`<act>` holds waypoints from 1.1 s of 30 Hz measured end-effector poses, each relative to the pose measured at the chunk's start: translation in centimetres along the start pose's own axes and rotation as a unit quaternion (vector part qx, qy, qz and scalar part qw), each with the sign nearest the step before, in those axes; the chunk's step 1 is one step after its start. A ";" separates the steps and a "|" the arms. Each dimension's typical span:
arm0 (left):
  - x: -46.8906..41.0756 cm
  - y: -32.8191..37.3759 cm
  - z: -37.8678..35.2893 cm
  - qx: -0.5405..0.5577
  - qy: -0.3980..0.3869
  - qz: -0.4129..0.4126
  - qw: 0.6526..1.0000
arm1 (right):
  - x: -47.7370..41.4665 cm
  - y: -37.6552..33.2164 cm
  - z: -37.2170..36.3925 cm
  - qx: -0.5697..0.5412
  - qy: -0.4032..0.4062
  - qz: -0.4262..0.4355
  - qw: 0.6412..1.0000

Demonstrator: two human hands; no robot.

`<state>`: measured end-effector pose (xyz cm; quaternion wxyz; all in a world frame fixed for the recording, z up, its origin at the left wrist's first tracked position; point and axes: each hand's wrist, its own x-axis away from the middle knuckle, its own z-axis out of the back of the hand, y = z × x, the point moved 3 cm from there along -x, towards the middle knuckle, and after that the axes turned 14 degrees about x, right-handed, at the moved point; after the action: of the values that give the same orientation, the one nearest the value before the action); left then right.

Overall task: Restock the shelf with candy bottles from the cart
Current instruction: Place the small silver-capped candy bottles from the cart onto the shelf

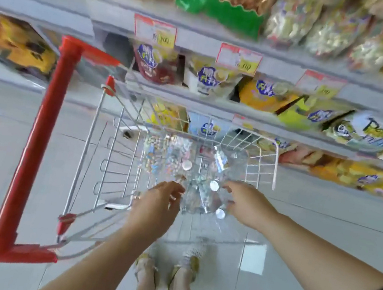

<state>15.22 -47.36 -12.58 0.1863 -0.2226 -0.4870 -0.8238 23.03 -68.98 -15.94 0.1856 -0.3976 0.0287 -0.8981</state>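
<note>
Shelf [251, 53], cart [87, 153], left hand [157, 205], right hand [246, 204] over candy bottles [170, 156] (blurred)

One head-worn wide-angle camera looks steeply down, close over the cart [33, 143], facing the shelf [198, 39].

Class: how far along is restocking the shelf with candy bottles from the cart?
Done: nothing visible; the shelf shows bagged snacks, no bottles. In hand: the left hand and right hand reach onto the candy bottles in the cart; blur hides any grip. Left: every bottle must go to the shelf.
</note>
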 end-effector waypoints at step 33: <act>13.6 28.8 10.9 0.138 -0.079 -0.221 0.962 | 26.7 -7.0 30.0 -0.344 0.221 0.127 0.904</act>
<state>20.98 -52.04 20.23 -0.0109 -0.1462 -0.6462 -0.7490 26.25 -69.12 24.69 0.1389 -0.2208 0.4261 -0.8663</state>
